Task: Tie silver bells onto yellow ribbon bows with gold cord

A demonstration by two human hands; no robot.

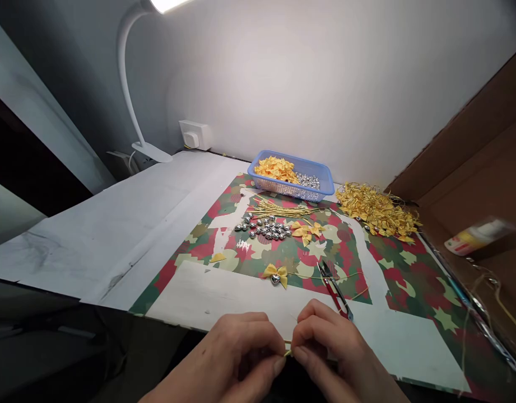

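My left hand point(245, 358) and my right hand point(331, 347) meet at the table's front edge, fingertips pinched close together. Between them runs a short stretch of thin yellow-gold cord point(288, 352), held from both sides; the rest of it is hidden by the fingers. Just beyond lies a yellow ribbon bow point(269, 271) with a silver bell point(275, 279) at its middle and a cord trailing right. Thread snips point(335, 291) with red and dark handles rest by my right hand, blades pointing away.
Loose silver bells point(268, 228), yellow bows point(307, 230) and gold cords point(278, 209) lie mid-table. Behind stands a blue basket point(312, 164) of bows and bells. A heap of corded bows point(375, 210) sits right, near a cardboard wall point(472, 151) and a bottle point(476, 237). A lamp point(127, 73) stands left.
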